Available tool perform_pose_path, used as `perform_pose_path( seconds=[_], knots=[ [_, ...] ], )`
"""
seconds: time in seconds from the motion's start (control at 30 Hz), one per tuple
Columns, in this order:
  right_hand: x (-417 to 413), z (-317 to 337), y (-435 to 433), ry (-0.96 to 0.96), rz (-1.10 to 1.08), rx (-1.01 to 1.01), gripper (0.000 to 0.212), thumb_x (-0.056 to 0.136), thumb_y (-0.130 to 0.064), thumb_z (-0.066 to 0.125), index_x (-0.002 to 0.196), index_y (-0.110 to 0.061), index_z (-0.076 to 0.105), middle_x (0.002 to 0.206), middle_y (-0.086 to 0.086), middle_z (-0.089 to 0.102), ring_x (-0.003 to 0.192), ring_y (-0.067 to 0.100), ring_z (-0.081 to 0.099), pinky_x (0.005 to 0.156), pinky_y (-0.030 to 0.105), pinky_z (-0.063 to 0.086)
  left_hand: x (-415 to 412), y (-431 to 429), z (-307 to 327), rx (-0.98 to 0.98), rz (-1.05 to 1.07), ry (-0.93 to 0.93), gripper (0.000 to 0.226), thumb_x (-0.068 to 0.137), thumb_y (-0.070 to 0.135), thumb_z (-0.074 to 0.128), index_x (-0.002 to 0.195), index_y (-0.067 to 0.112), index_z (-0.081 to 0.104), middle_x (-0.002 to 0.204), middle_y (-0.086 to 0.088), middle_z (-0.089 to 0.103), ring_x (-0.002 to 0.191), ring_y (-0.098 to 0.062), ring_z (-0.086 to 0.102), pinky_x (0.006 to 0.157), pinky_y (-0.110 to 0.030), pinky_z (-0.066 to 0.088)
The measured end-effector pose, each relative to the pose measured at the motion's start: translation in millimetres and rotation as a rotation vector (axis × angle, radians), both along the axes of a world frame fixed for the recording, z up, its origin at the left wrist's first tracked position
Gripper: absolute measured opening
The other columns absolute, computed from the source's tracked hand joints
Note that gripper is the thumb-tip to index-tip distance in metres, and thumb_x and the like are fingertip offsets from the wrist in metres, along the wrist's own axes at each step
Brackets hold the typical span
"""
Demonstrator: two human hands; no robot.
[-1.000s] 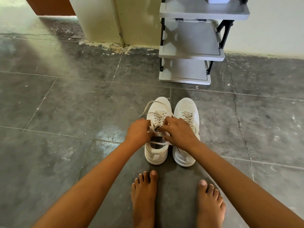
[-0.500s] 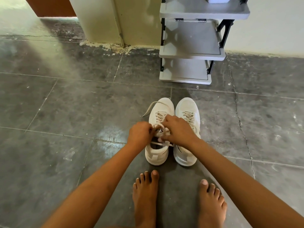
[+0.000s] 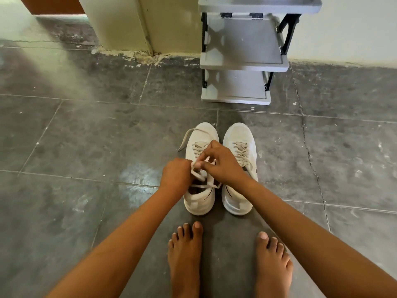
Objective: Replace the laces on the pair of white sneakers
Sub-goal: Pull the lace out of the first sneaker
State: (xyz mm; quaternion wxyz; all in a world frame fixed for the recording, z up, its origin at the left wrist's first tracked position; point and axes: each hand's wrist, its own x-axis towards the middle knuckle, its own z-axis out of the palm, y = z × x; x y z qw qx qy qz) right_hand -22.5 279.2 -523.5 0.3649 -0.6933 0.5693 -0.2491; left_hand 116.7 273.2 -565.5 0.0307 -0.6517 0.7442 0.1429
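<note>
Both hands have closed in over the left sneaker (image 3: 203, 134), with a loop of lace (image 3: 204, 185) now drawn up between them; the left hand (image 3: 176, 174) has its fingers curled, pinching the lace by the tongue; the right hand (image 3: 223, 163) pinches the same loop between thumb and fingers, forefinger stretched toward 12 o'clock; a loose lace end trails off toward 10 o'clock; the right sneaker (image 3: 238, 134), laced, stands just beside at 3 o'clock; both sit on the floor (image 3: 86, 147), at 12 o'clock from two bare feet (image 3: 184, 254); a grey shoe rack (image 3: 242, 46) stands beyond.
</note>
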Motion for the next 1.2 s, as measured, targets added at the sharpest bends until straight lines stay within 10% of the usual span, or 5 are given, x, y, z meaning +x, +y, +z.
perform_pose_path(
  seconds=[0.13, 0.3, 0.53, 0.83, 1.2],
  knots=[
    [3.5, 10.5, 6.4, -0.304, -0.033, 0.103, 0.009, 0.080, -0.012, 0.071, 0.085, -0.005, 0.070, 0.091, 0.007, 0.055, 0.078, 0.011, 0.051, 0.071, 0.019, 0.041, -1.1, 0.2, 1.3, 0.007, 0.066, 0.038, 0.022, 0.093, 0.026, 0.050, 0.087, 0.011, 0.064, 0.085, -0.009, 0.066, 0.078, -0.027, 0.063, 0.067, -0.033, 0.048],
    [-17.4, -6.3, 12.7, 0.505, 0.236, -0.138, 0.034, 0.083, -0.029, 0.067, 0.115, -0.020, 0.064, 0.111, 0.005, 0.045, 0.098, 0.018, 0.049, 0.075, 0.027, 0.041, 2.8, 0.1, 4.5, 0.019, 0.046, 0.104, 0.015, 0.085, 0.010, 0.053, 0.071, 0.015, 0.051, 0.080, -0.011, 0.062, 0.077, -0.030, 0.059, 0.060, -0.032, 0.040],
    [-12.5, -11.4, 6.7, 0.650, 0.295, -0.380, 0.020, 0.087, -0.020, 0.060, 0.101, -0.010, 0.070, 0.105, 0.010, 0.053, 0.091, 0.027, 0.053, 0.066, 0.031, 0.030, 1.6, 0.4, 3.1, -0.005, 0.035, 0.101, 0.016, 0.085, 0.010, 0.055, 0.070, 0.015, 0.049, 0.077, -0.010, 0.061, 0.071, -0.027, 0.057, 0.058, -0.031, 0.040],
    [-0.1, -6.2, -0.7, -0.166, -0.033, 0.034, 0.013, 0.076, -0.014, 0.075, 0.087, -0.010, 0.072, 0.091, 0.004, 0.052, 0.076, 0.007, 0.050, 0.071, 0.022, 0.042, -1.8, 0.1, 1.0, -0.003, 0.032, 0.091, 0.014, 0.088, 0.019, 0.055, 0.085, 0.009, 0.065, 0.083, -0.010, 0.066, 0.079, -0.029, 0.062, 0.061, -0.030, 0.042],
    [-19.8, -19.8, 8.7, 0.495, 0.159, -0.262, 0.030, 0.084, -0.031, 0.065, 0.109, -0.017, 0.056, 0.108, 0.004, 0.053, 0.089, 0.022, 0.056, 0.071, 0.035, 0.048, 5.2, -5.2, 4.2, 0.065, 0.023, 0.095, 0.012, 0.083, 0.020, 0.058, 0.072, 0.015, 0.056, 0.086, -0.012, 0.068, 0.084, -0.032, 0.062, 0.062, -0.030, 0.040]
  ],
)
